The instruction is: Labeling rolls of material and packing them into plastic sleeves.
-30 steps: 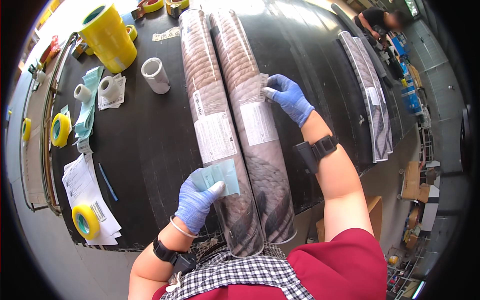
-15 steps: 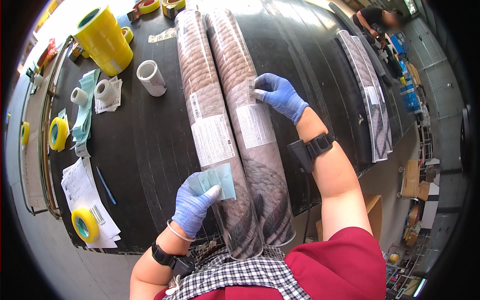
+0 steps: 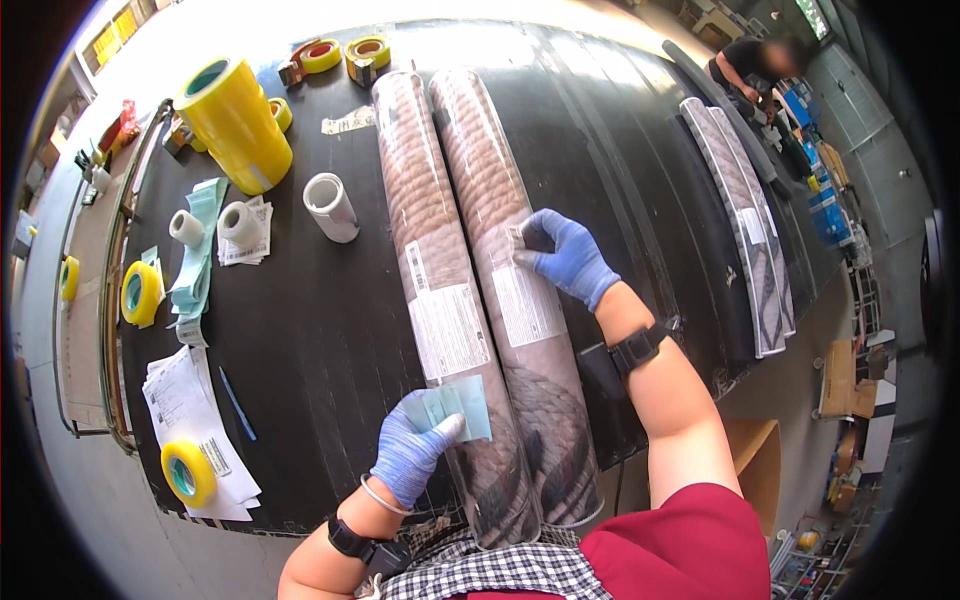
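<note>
Two long rolls wrapped in clear plastic, the left roll (image 3: 412, 150) and the right roll (image 3: 487, 140), lie side by side on the black table, their near ends against my checked apron. Both have a braided-rope print. A white printed label is stuck on each: the left label (image 3: 452, 332) and the right label (image 3: 527, 305). My left hand (image 3: 412, 445) is closed on a folded strip of light-blue backing paper (image 3: 468, 408) above the left roll. Over the right roll, my right hand (image 3: 568, 258) pinches a small barcode sticker (image 3: 514, 238), partly hidden by the fingertips.
On the left stand yellow tape rolls (image 3: 235, 125), a white paper core (image 3: 330, 208) and small label rolls (image 3: 237, 222). Papers (image 3: 190, 400) and a blue pen (image 3: 237, 403) lie nearer. More wrapped rolls (image 3: 735, 220) are at right; beyond, another person (image 3: 745, 75) is working.
The whole view has shifted, so the table sits lower and farther right. My right fingers now cover more of the barcode sticker; my left hand keeps the blue paper.
</note>
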